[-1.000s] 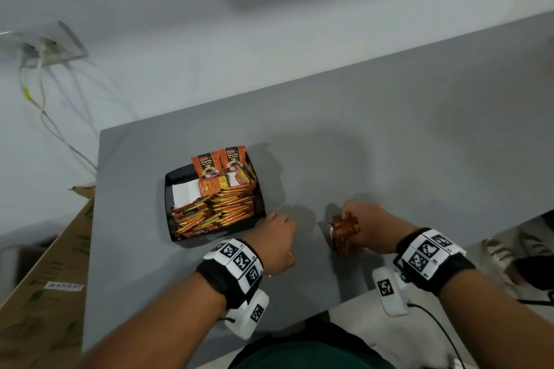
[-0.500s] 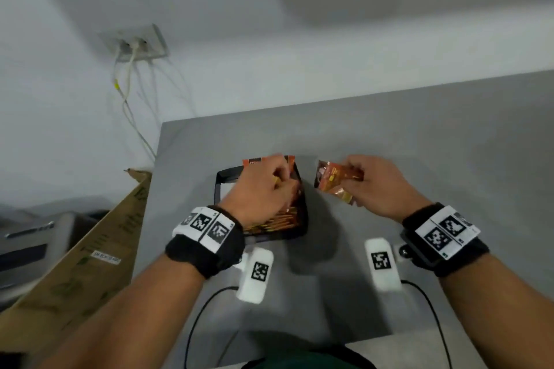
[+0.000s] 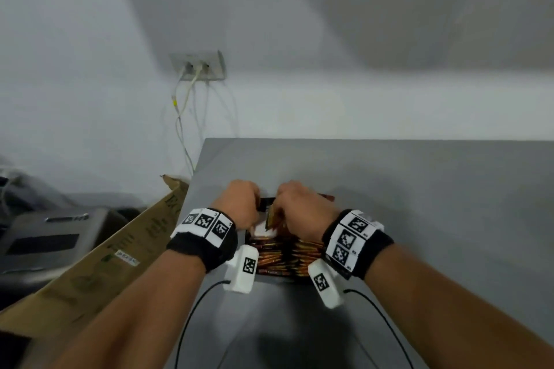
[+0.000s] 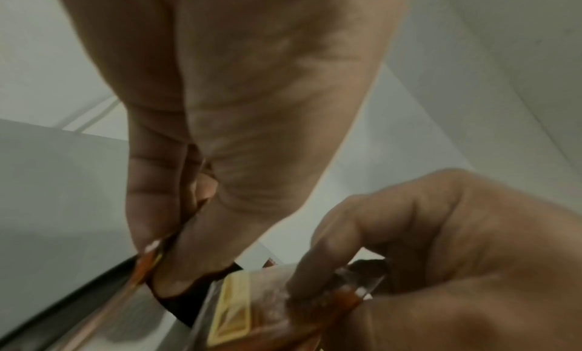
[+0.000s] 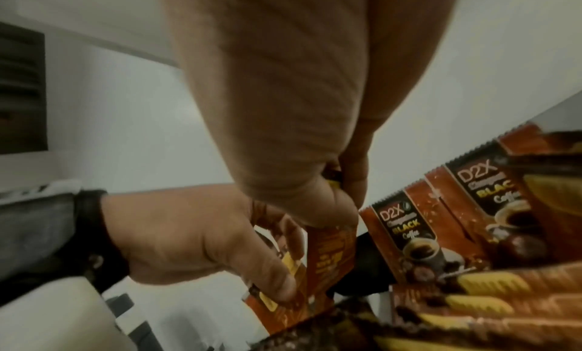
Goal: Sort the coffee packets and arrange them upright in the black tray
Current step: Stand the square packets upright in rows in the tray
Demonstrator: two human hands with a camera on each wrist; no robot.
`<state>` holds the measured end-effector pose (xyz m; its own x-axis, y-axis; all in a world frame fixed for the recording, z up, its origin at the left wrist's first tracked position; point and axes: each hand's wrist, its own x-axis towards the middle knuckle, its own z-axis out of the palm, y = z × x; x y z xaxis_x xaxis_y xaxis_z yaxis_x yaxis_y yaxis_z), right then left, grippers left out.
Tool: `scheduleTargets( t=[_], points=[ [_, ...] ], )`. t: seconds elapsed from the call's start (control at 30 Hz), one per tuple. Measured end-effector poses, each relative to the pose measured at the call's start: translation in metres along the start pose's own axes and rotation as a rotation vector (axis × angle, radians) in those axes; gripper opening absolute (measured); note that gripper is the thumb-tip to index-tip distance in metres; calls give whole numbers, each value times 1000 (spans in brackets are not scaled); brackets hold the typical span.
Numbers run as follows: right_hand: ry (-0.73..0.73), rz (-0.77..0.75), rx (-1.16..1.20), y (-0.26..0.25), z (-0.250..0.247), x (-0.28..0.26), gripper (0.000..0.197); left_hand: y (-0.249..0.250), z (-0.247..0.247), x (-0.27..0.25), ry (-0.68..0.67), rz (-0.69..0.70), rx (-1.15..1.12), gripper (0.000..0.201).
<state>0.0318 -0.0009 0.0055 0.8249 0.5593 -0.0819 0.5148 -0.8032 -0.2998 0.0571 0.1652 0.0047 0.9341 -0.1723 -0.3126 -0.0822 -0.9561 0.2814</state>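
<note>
Right hand (image 3: pixel 302 207) pinches an orange coffee packet (image 5: pixel 330 254) upright over the black tray (image 3: pixel 266 203). Left hand (image 3: pixel 239 204) pinches another packet (image 5: pixel 280 294) beside it. Tray sits near the desk's (image 3: pixel 419 219) left edge, stacked packets (image 3: pixel 287 257) inside.

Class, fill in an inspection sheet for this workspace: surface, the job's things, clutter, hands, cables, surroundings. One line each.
Surface: grey table, bare where visible.
Job's things: black tray near the table's left edge, packed with orange-brown coffee packets; two D2X packets stand upright.
Clutter: nothing seen.
Hands: left hand pinches a packet at the tray's edge; right hand pinches another packet above the tray.
Cables: black leads run from both wrist cameras; white cables hang from a wall socket.
Surroundings: cardboard box left of the table, grey wall behind.
</note>
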Motion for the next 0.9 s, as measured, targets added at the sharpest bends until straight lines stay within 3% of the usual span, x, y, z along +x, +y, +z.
scheduleTargets(
  t=[0.27, 0.4, 0.57, 0.67, 0.8, 0.9],
  points=[
    [-193, -52, 43, -12, 9, 21, 12, -17, 2, -4, -80, 25, -115, 22],
    [-144, -48, 224, -15, 14, 25, 17, -25, 5, -5, -83, -37, -253, 52],
    [9, 34, 437, -13, 21, 29, 35, -30, 1, -6, -131, -31, -299, 45],
    [9, 122, 468, -10, 25, 30, 38, -32, 0, -9, -191, 19, -305, 60],
    [9, 176, 538, -8, 27, 29, 36, -30, 1, -10, -217, 84, -289, 52],
    [7, 212, 614, -8, 26, 28, 37, -32, 6, -7, -175, 95, -286, 58]
  ],
)
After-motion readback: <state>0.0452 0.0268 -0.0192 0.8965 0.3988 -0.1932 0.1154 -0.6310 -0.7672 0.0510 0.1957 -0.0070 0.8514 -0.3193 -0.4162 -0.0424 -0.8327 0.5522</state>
